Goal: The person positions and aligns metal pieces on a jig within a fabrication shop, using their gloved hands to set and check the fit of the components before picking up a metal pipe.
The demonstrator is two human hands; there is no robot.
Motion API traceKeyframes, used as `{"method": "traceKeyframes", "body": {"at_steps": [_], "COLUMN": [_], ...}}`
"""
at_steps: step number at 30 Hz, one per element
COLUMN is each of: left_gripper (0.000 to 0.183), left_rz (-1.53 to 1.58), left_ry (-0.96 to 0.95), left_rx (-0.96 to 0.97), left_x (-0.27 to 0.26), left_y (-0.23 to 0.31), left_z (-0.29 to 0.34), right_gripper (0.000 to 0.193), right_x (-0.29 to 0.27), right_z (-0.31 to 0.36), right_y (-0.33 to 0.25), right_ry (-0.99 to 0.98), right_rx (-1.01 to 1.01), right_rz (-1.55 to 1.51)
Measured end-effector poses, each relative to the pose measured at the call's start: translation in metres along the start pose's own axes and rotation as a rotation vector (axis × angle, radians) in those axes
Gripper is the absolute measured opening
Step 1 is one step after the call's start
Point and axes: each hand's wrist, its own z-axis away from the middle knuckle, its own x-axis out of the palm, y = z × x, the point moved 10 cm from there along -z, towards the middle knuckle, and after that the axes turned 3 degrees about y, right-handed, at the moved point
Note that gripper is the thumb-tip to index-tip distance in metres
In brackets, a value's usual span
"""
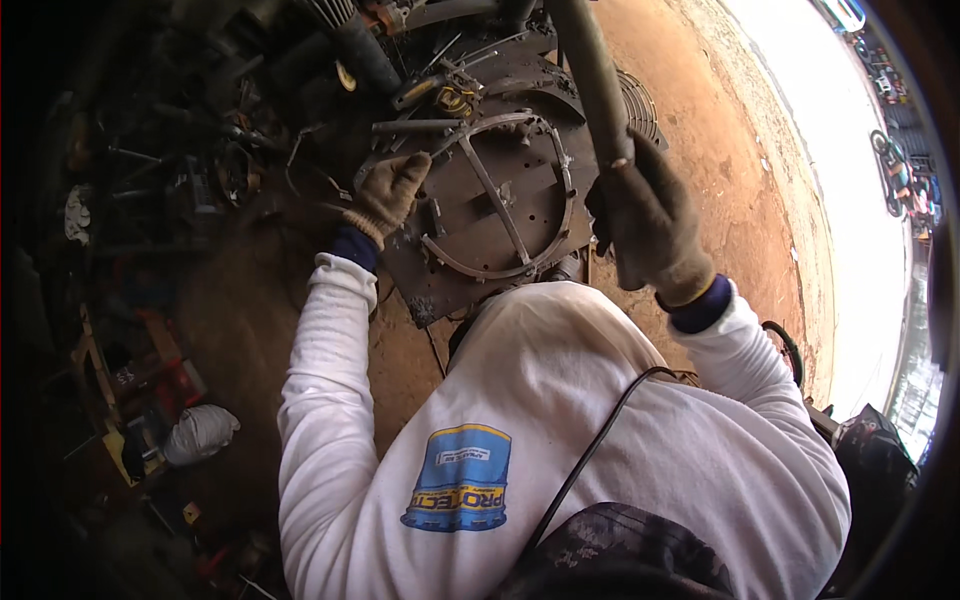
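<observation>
My right hand (655, 220), in a brown work glove, is closed around the lower end of a thick grey metal pipe (592, 80). The pipe rises steeply past the far edge of the picture. My left hand (388, 195), gloved too, is at the left side of a dark steel worktable (465, 215). Its fingers are curled, and what they may grip is hidden. On the table lies a ring-shaped frame of flat metal bar (490, 185) with a straight crossbar, its left side partly open. A short metal tube (418, 126) rests beyond my left hand.
A yellow and black tape measure (455, 101) lies at the table's far side among loose rods. A coiled metal piece (640, 108) is behind the pipe. Dark scrap and tools crowd the left. A white bundle (200, 434) sits lower left. Reddish earth floor (740, 190) stretches to the right.
</observation>
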Motion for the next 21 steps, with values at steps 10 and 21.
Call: {"method": "traceKeyframes", "body": {"at_steps": [10,21], "left_gripper": [0.061,0.060], "left_rz": [-0.094,-0.080], "left_ry": [-0.007,-0.022], "left_rx": [0.010,-0.013], "left_x": [-0.004,-0.008], "left_y": [0.003,0.008], "left_z": [0.000,-0.005], "right_gripper": [0.036,0.032], "right_x": [-0.005,0.001], "right_z": [-0.013,-0.012], "right_y": [-0.026,0.040], "right_ry": [-0.006,-0.193], "right_rx": [0.175,0.454], "right_rz": [0.099,0.226]}}
